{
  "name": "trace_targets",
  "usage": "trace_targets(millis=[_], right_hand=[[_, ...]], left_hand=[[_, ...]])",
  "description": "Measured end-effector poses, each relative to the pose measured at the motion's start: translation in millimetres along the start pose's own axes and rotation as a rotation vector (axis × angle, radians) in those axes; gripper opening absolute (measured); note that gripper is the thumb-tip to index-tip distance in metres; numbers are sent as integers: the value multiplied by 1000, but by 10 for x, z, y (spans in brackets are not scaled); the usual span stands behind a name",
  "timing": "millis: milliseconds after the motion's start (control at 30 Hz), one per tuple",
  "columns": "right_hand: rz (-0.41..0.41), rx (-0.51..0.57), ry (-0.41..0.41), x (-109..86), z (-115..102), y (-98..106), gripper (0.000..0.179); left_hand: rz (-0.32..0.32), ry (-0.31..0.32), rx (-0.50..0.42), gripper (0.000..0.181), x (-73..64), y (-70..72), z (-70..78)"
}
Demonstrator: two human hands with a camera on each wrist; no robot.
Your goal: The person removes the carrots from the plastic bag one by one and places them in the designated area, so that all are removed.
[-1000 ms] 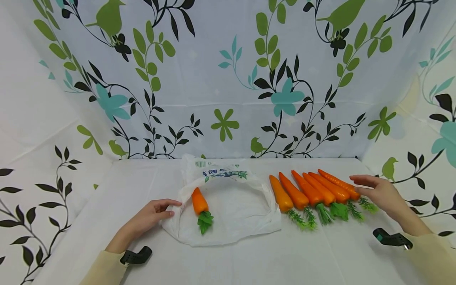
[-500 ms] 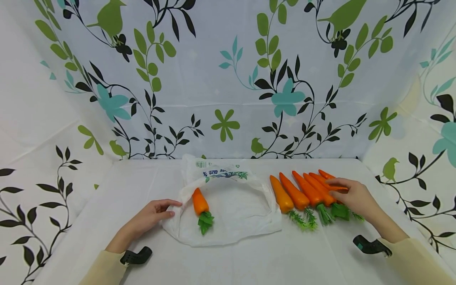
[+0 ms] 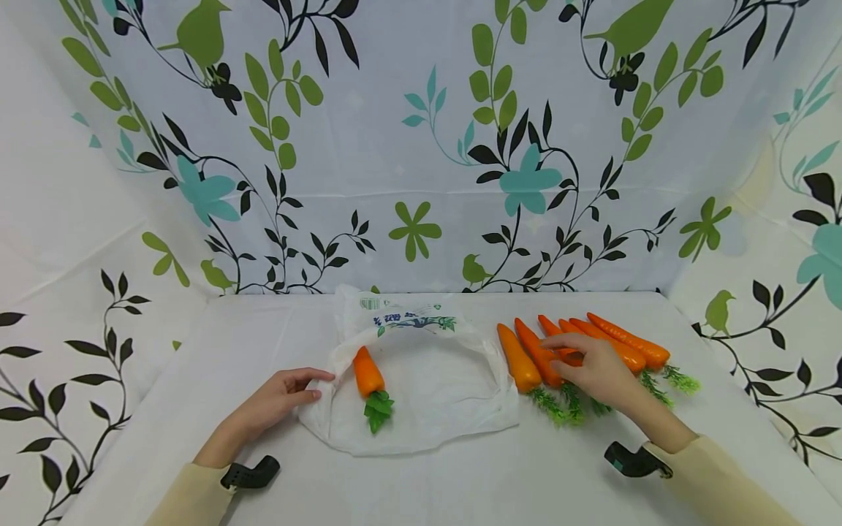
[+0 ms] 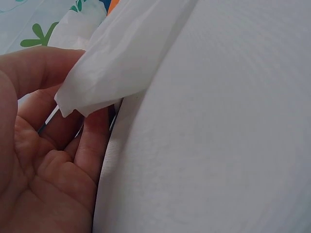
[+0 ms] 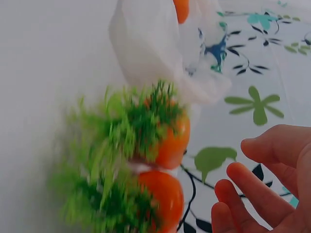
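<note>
A white plastic bag point(image 3: 421, 427) lies flat with its mouth spread, and a short carrot with leafy green top point(image 3: 368, 372) sits inside its left part. My left hand point(image 3: 279, 400) pinches the bag's left edge; in the left wrist view the plastic point(image 4: 121, 58) runs between thumb and fingers. Right of the bag, several orange carrots with green tops lie side by side, a stout one point(image 3: 518, 358) nearest the bag. Over the middle of this row is my right hand point(image 3: 598, 369), fingers apart and hiding parts of some carrots. The right wrist view shows those fingers point(image 5: 257, 189) holding nothing.
A white cloth point(image 3: 447, 489) covers the table. Behind it hangs a curtain point(image 3: 368, 146) printed with leaves, birds and flowers. Black wrist cameras sit on both forearms, the right one point(image 3: 634, 460) low over the cloth.
My right hand has moved left along the carrot row, from its right end to over the middle. The carrots, the bag and my left hand stay where they were.
</note>
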State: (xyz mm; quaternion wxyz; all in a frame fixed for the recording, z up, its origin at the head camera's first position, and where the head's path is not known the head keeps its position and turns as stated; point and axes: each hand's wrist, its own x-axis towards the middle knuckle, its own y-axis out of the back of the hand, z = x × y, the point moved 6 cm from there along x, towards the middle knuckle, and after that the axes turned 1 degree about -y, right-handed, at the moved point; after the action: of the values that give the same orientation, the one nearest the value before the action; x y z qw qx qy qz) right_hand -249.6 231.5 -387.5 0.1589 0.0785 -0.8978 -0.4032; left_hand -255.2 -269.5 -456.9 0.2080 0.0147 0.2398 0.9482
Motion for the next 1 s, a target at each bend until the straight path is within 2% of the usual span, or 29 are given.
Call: trace_targets(millis=[233,600,700,1000], right_hand=[[-42,63,62,168,-281,-311,29],[-129,213,186,357,-715,-728,28],[-153,242,194,397,-795,-832,28],[-206,236,198,508,-987,-1155,27]], left_hand=[[36,52,34,33,-12,45,-65],[31,45,26,33,9,9,-50],[36,55,27,33,8,5,-52],[32,54,24,33,8,15,-56]])
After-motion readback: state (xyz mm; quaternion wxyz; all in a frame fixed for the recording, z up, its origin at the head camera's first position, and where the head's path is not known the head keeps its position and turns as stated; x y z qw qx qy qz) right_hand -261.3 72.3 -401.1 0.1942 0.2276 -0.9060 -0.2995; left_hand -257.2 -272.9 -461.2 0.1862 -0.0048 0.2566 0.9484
